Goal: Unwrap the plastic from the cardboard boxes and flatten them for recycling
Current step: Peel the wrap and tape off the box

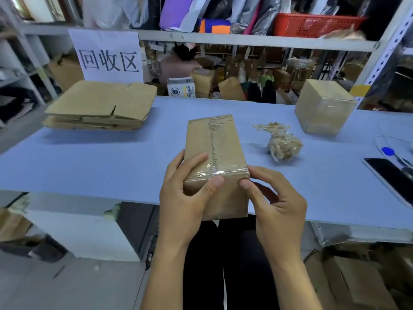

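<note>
A person held a plastic-wrapped cardboard box [216,157] above the near edge of a pale blue table [111,166], its far end tipped away over the tabletop. The left hand [185,198] gripped the box's left side, fingers curled over the top face and thumb pressed flat on the near end. The right hand [277,204] met the box's near right corner, its thumb tip pressing there against the shiny film; the other fingers were curled beneath, and whether they touched the box could not be told.

To the right of the held box, a crumpled wad of removed plastic wrap [281,144] lay on the table. Farther right and back stood a second wrapped box [324,108], closed, its contents hidden. To the left and back of the held box sat a stack of flattened cardboard boxes [100,106], in front of a paper sign [107,57] with printed characters hung on the shelving. Far right of the held box, at the table's edge, lay a dark phone [391,177] and a blue-tipped tool [390,152]. On the shelf above, a red plastic basket [312,24] sat among bagged goods; what it held was unclear.
</note>
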